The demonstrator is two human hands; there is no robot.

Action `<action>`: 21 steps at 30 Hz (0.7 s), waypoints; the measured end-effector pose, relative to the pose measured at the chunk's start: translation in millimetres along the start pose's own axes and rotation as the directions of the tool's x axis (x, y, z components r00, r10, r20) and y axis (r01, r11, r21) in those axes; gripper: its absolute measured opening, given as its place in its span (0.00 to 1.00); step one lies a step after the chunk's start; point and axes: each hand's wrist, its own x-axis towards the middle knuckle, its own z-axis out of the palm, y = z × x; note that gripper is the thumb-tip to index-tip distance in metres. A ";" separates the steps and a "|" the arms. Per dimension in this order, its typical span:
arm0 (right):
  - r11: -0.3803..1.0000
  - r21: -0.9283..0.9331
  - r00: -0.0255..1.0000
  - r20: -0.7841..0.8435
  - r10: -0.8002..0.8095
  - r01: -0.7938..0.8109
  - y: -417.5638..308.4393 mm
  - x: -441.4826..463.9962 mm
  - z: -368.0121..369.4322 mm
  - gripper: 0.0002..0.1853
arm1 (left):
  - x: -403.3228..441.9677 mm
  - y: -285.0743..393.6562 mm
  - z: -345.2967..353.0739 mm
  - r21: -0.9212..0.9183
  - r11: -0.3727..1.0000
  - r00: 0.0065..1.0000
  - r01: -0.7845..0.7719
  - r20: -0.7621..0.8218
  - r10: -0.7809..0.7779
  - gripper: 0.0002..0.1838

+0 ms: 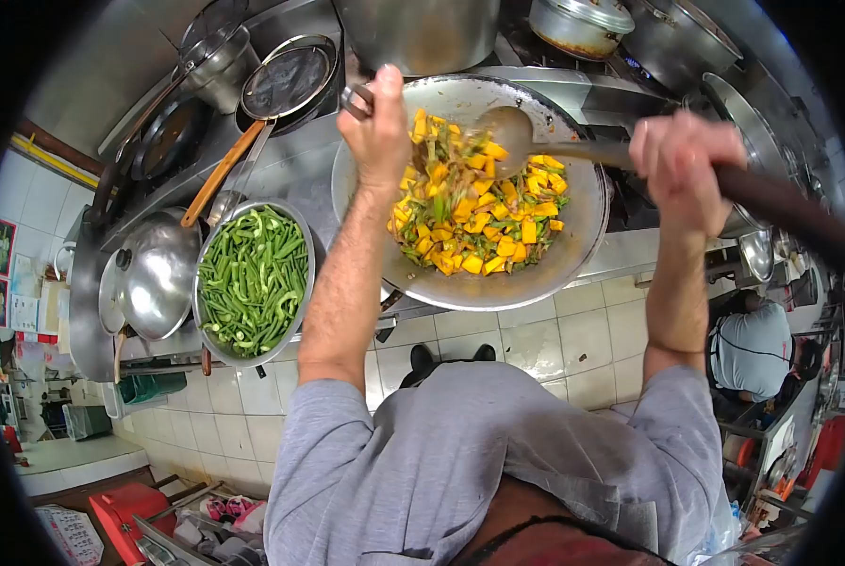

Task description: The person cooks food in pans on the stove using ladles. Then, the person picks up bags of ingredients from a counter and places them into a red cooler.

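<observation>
A large round wok (573,255) holds orange-yellow vegetable cubes (484,222) mixed with green and brownish pieces, some blurred by motion. My left hand (380,132) is closed round a metal handle over the wok's left rim; the lower part of that tool is hard to make out. My right hand (687,165) grips the long dark handle of a ladle (509,141), right of the wok. The ladle's round bowl rests among the cubes near the wok's far side. Left of the wok, a metal bowl (309,283) is full of cut green vegetables (255,281).
Behind the wok stand a tall metal pot (418,33) and a lidded pot (581,26). Strainers (289,80) with wooden handles and a domed metal lid (158,274) lie at the left. A person in a grey shirt (753,349) is at the right, beyond the tiled floor (573,330).
</observation>
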 end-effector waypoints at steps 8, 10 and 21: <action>0.607 -0.478 0.701 -0.026 0.712 -0.635 55.9 102.8 27.1 0.15 | 45.8 -1.1 -13.0 0.609 0.787 0.995 -0.097 0.089 0.053 0.22; 0.565 -0.315 0.599 -0.012 0.801 -0.762 90.1 93.5 21.8 0.16 | 52.4 -39.3 -23.0 0.702 0.713 0.999 -0.001 -0.029 0.031 0.23; 0.955 0.054 0.915 -0.276 0.294 -0.290 78.0 1.5 -84.8 0.11 | 21.2 -160.4 -36.5 -0.047 0.953 0.649 0.299 -0.722 -0.239 0.20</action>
